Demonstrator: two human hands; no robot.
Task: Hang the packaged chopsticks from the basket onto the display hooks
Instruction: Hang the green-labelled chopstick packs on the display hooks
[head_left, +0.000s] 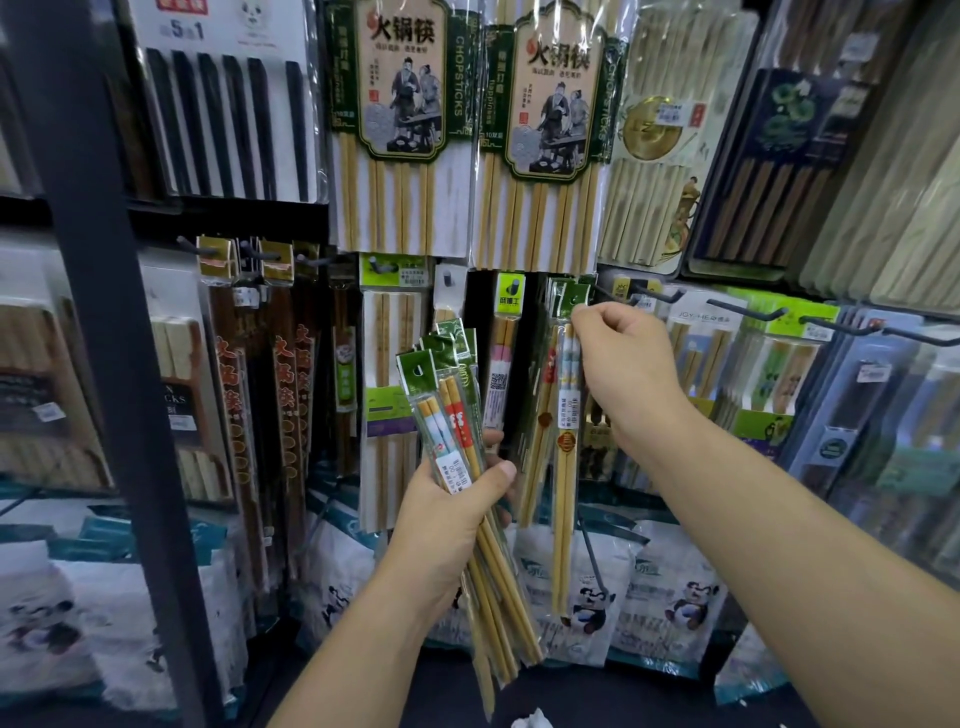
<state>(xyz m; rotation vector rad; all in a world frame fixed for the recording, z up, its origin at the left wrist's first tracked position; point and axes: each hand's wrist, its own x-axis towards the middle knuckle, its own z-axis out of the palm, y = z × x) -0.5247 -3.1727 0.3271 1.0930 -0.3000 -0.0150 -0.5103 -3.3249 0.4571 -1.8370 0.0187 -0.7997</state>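
Holding: left hand (447, 525), fingers clenched around a bundle of chopstick packs (457, 431).
Right hand (623, 358): fingers pinching one pack (566, 415) by its green header, at a hook (613, 296).
Surroundings: larger chopstick packs (400, 119) above.

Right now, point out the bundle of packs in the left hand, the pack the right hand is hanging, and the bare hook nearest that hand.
bundle of packs (457, 410): head view, on the front pack's red-topped chopsticks.
single pack (567, 415): head view, mid-length.
bare hook (657, 294): head view, on its dark prong.
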